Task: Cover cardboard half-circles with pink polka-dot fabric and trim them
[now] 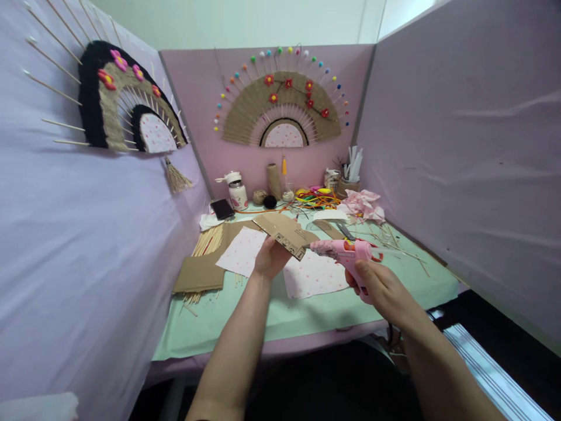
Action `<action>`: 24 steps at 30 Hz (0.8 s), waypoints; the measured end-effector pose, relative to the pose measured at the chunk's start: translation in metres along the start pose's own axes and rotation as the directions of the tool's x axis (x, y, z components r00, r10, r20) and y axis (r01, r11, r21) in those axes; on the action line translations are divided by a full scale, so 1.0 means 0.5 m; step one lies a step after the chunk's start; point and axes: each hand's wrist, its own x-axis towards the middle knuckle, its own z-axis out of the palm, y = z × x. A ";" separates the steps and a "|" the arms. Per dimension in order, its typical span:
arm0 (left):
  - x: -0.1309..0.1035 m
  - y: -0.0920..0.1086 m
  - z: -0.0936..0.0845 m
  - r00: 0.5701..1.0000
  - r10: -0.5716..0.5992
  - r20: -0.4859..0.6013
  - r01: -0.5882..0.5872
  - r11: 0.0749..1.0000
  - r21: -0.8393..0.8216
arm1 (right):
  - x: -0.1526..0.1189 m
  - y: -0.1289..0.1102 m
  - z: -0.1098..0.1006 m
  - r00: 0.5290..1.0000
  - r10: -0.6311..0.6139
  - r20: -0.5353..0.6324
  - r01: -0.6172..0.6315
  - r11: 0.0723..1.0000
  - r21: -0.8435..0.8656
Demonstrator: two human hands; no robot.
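My left hand [270,258] grips a half-round piece of brown cardboard [284,231] from below, holding it tilted above the table. Printed symbols show along its straight edge. In my right hand [372,280] is a pink glue gun [344,251], its fingers wrapped round the handle. The nozzle points left and is at or very near the cardboard's right corner; I cannot tell if they touch. A clear glue stick [390,251] sticks out of the gun's back. Beneath my hands lie two sheets of white patterned paper [241,251], the right-hand sheet [313,275] partly under the gun.
Cardboard scraps [199,275] and thin wooden sticks [208,241] lie at left. Behind stand a white bottle [238,195], a twine spool [274,181] and tangled coloured wires [315,199]. Scissors [346,232] and crumpled pink paper [362,204] are at right. Decorated fans [245,114] hang on the partitions.
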 end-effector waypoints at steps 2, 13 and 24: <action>0.000 0.000 0.000 1.000 0.004 -0.008 -0.004 1.000 -0.003 | -0.001 -0.001 -0.001 1.000 -0.005 0.009 0.005 1.000 -0.009; 0.002 -0.001 -0.001 0.998 0.029 -0.051 -0.026 0.999 0.047 | -0.012 -0.007 -0.006 0.996 0.050 0.081 -0.052 0.998 0.026; 0.002 -0.004 -0.009 1.000 -0.021 -0.012 0.021 0.998 0.054 | -0.011 -0.018 -0.010 0.992 0.121 0.018 -0.122 0.973 0.195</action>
